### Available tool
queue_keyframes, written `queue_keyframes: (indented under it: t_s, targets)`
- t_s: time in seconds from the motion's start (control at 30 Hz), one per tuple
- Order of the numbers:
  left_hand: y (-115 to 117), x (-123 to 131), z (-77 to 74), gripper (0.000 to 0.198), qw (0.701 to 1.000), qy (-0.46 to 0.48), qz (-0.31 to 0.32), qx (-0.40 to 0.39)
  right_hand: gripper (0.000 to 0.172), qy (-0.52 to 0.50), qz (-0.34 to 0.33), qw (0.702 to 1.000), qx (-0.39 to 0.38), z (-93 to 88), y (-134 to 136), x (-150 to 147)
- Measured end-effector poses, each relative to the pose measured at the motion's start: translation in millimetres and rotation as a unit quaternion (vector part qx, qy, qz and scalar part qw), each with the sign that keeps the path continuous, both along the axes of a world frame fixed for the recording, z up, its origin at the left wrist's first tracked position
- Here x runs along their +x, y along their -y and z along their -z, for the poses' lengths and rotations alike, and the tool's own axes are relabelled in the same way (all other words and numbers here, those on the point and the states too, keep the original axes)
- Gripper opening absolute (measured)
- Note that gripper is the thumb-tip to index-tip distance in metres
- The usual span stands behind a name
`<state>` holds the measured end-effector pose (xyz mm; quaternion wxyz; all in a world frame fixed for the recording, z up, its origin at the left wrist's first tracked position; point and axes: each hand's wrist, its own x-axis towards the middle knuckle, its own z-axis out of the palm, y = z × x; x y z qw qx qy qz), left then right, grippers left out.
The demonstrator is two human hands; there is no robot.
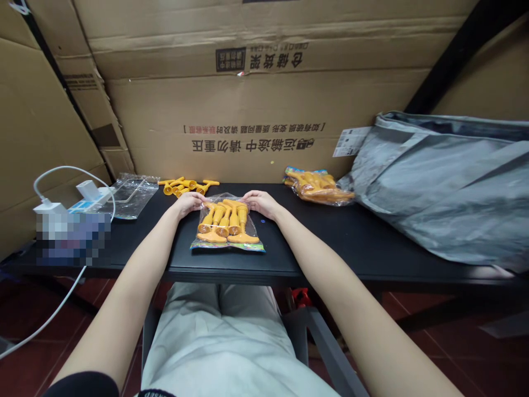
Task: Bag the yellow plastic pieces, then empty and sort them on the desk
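A clear plastic bag [253, 234] holding several orange T-handled plastic pieces [224, 220] lies flat on the black table in front of me. Its colourful printed edge faces me. At the bag's far left corner, my left hand [189, 204] has its fingers closed on the plastic. My right hand [261, 204] pinches the far right corner, thumb and fingers together. Just behind the left hand sits a loose pile of orange pieces [185, 186] of the same kind.
Filled bags of orange pieces [316, 186] lie at the back right, beside a large grey fabric bag [446, 193]. To the left are an empty-looking clear bag [134, 196], a power strip [93, 199] and a white cable [68, 167]. Cardboard [256, 105] walls off the black table [330, 231].
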<state>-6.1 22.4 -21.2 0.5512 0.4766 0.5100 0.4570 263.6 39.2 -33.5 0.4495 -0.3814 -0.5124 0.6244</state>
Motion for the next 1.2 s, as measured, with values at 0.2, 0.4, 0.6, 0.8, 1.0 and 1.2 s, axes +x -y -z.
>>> queue_keyframes:
  t_s: [0.2, 0.4, 0.6, 0.8, 1.0, 1.2]
  targets:
    - [-1, 2, 1.5, 0.017, 0.994, -0.082, -0.003, 0.07, 0.009, 0.124, -0.004, 0.983, 0.135, 0.3, -3, 1]
    - [-3, 2, 2.2, 0.019, 0.94, -0.265, 0.003, 0.212, 0.014, 0.305, -0.023, 0.912, 0.272, -2.7, -5, 3]
    - [-1, 3, 5.4, 0.018, 0.887, -0.351, 0.013, 0.301, 0.014, 0.361, -0.041, 0.896, 0.256, -6.7, -3, 5]
    - [0, 4, 6.6, 0.02, 0.868, -0.387, 0.018, 0.31, 0.028, 0.361, -0.011, 0.902, 0.236, -7.5, 4, 0]
    - [1, 6, 7.3, 0.02, 0.839, -0.41, 0.008, 0.358, 0.05, 0.403, 0.008, 0.883, 0.243, -3.6, 5, -1]
    - [3, 10, 7.2, 0.019, 0.831, -0.413, 0.001, 0.374, 0.047, 0.28, -0.026, 0.94, 0.192, -4.7, 3, -1]
